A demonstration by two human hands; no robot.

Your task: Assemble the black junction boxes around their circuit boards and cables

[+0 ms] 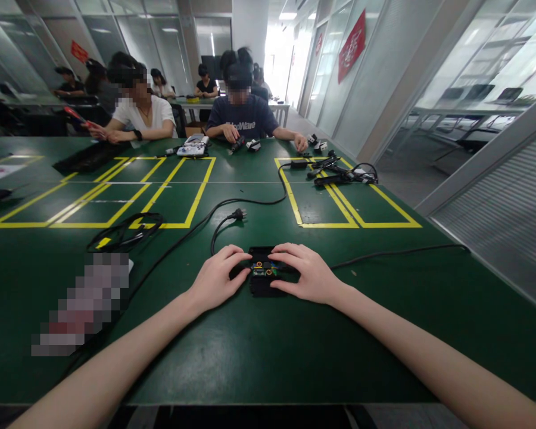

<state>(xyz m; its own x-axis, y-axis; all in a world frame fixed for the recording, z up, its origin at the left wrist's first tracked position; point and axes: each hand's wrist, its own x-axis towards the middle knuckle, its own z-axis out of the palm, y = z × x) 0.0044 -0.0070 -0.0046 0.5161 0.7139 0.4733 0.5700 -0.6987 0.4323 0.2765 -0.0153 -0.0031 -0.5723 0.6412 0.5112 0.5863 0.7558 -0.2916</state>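
— Glass walls (129, 36) and a red banner (352, 46) bound the room; a green table (232, 357) fills the foreground. What do we find at its centre?

— We find a black case (262, 291), laid flat and uncovered, with a small circuit board (262, 270) between its far and near parts.

— How do our hands stand?

— Our left hand (221, 279) meets the board's left end, thumb and fingertips curved and parted; our right hand (310, 275) arches over the right end, thumb toward the near part. We cannot tell whether either grips or merely touches.

— Which step do we read, and what does the next move call for?

— We judge it fine handling of the exposed board. The next move, we think, calls for light fingertips and a slack cable (446, 246) at the right, since a tug could shift the board.

— And the surroundings?

— Beyond our left hand lies a plug (238, 214). Yellow tape (386, 225) outlines rectangles on the table, and a heap of cords (328, 174) lies across those at right. Opposite us sit two co-workers, one in a white shirt (154, 116), one in a dark shirt (245, 113).
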